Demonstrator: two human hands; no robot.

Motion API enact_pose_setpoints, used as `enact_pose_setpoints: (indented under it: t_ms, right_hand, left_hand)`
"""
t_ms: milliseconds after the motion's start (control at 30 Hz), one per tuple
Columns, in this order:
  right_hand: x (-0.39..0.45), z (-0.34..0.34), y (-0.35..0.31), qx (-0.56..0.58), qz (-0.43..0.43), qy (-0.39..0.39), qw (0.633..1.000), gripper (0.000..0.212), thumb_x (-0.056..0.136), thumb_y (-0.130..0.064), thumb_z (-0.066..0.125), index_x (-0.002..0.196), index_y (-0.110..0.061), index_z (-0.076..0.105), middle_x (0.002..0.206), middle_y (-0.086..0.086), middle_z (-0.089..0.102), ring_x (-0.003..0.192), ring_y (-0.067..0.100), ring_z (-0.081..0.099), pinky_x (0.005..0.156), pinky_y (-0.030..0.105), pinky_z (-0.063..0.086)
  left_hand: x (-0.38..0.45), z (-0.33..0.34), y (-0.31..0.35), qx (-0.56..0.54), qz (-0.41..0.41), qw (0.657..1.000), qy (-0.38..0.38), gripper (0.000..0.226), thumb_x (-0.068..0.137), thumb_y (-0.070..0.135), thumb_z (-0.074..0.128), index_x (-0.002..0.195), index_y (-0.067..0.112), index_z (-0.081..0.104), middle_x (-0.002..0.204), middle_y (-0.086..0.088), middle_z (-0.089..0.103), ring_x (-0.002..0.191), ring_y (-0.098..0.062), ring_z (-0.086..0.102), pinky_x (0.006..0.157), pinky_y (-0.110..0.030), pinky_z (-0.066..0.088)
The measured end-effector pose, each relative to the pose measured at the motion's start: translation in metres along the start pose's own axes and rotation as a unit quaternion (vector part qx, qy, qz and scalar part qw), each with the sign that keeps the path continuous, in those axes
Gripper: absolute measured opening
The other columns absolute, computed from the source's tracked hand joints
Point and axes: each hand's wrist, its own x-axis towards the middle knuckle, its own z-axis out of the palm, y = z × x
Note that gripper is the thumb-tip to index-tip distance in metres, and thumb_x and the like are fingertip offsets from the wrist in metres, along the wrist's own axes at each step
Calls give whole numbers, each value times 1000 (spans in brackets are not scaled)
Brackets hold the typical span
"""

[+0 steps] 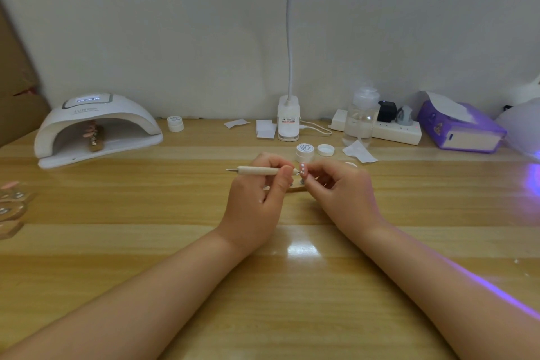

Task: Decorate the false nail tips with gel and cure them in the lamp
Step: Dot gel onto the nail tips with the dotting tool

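Hands meet at mid-worktop (175,242): I see the left hand (257,202) gripping a wooden dotting tool (260,170) level, its tip at a pink nail tip (303,169) pinched by the right hand (342,190), raised, I judge, for steadiness; an open gel pot (304,152) sits just behind; the curing lamp (96,128), far left, shelters other tips.
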Motion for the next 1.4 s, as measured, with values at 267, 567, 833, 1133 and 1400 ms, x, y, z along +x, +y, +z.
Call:
enact_pose_setpoints:
  t_ms: [267,567,833,1133,1400]
  right_hand:
    - [0,0,0,7,6,-2,1000,8,82,-9,70,89,-10,74,74,-3,69,64,10,60,64,25,50]
    - [0,1,0,15,7,2,1000,8,81,-6,70,87,-9,74,74,-3,69,65,13,63,66,30,51]
    - [0,0,0,14,5,-5,1000,8,82,-8,69,88,-9,74,75,-1,70,66,15,64,67,33,52]
    - [0,1,1,17,4,-7,1000,9,82,-8,69,90,-9,74,76,-1,70,68,13,64,68,31,52]
    - [-1,2,3,17,-2,2,1000,8,82,-8,70,88,-11,74,73,0,70,66,14,63,65,32,51]
  left_hand:
    - [0,1,0,6,-9,1000,-7,12,92,24,51,89,34,58,81,7,65,72,-15,63,65,-49,53]
    - [0,0,-1,15,-3,1000,-13,9,92,31,50,88,37,56,80,8,64,71,-13,63,64,-46,52]
    - [0,0,-1,24,-3,1000,-14,13,92,25,50,87,36,56,73,3,63,68,-16,62,62,-47,51]
    - [0,-1,-2,20,-8,1000,-12,11,93,26,50,88,33,56,72,0,63,67,-18,62,62,-46,50]
    - [0,0,-3,12,-14,1000,-9,10,93,30,50,87,36,55,80,6,64,70,-12,63,64,-43,52]
